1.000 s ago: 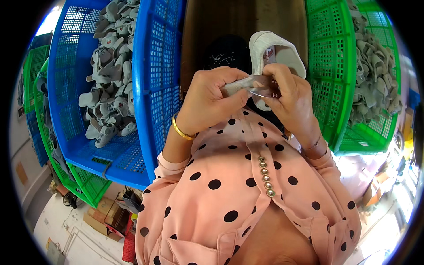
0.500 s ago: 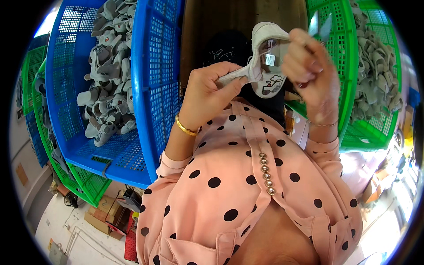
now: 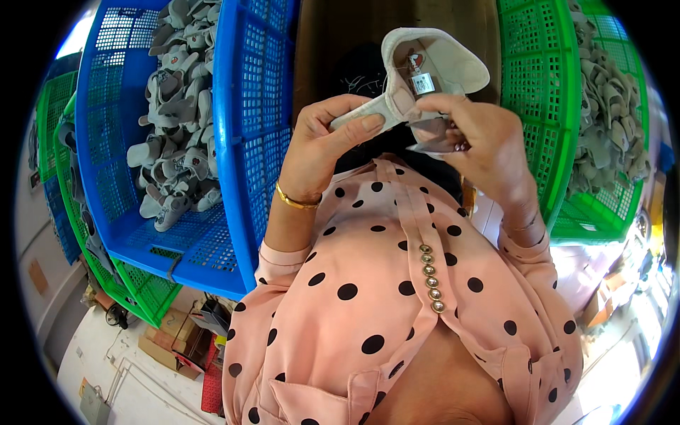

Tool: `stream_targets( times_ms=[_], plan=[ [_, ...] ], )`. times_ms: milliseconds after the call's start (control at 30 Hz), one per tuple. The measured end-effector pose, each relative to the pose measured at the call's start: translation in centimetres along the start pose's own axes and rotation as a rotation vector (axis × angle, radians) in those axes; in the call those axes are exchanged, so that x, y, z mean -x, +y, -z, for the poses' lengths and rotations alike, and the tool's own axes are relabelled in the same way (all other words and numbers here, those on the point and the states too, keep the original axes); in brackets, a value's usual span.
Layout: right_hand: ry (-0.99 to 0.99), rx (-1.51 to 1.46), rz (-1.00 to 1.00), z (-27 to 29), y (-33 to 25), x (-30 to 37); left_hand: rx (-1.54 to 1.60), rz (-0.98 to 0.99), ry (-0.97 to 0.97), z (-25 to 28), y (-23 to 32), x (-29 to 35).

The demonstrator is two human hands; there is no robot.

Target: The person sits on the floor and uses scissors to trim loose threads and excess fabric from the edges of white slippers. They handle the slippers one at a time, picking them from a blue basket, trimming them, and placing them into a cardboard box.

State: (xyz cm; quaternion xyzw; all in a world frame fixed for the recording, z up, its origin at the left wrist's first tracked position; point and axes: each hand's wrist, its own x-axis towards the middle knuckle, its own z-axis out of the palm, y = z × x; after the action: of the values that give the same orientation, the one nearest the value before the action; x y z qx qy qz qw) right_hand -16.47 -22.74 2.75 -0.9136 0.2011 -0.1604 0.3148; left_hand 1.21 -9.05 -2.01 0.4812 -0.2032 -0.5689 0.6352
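Observation:
My left hand (image 3: 322,145) is closed, pinching one end of a cream fabric shoe upper (image 3: 464,65) between thumb and fingers. The upper's curved opening faces up, with a small white label (image 3: 423,84) and a reddish printed motif on its inner side. Close against its lower edge, my right hand (image 3: 492,138) is closed round a pair of small metal snips (image 3: 429,148). The blades are spread a little and point left toward my left thumb. My right thumb and forefinger lie beside the upper's edge; whether they touch it I cannot tell.
On my left stands a blue plastic crate (image 3: 237,142) with a heap of grey shoe uppers (image 3: 177,106). To the right is a green crate (image 3: 542,92), beyond which more grey uppers (image 3: 605,120) are piled. Cardboard boxes (image 3: 177,336) sit at the lower left.
My right hand has turned and come down, swinging the snips from pointing upward to pointing left beside the upper. The upper has tilted, so its printed outer face is now out of sight.

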Motion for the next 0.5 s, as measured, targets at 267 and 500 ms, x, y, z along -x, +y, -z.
stream_targets(
  times_ms=[267,500],
  plan=[
    [0.173,0.172,-0.098,0.8,-0.4,1.5,-0.008,-0.093,-0.019,-1.2,0.2,0.1],
    [0.12,0.373,-0.034,1.9,-1.4,0.9,-0.019,-0.161,0.018,-2.5,0.5,0.4]
  ],
)
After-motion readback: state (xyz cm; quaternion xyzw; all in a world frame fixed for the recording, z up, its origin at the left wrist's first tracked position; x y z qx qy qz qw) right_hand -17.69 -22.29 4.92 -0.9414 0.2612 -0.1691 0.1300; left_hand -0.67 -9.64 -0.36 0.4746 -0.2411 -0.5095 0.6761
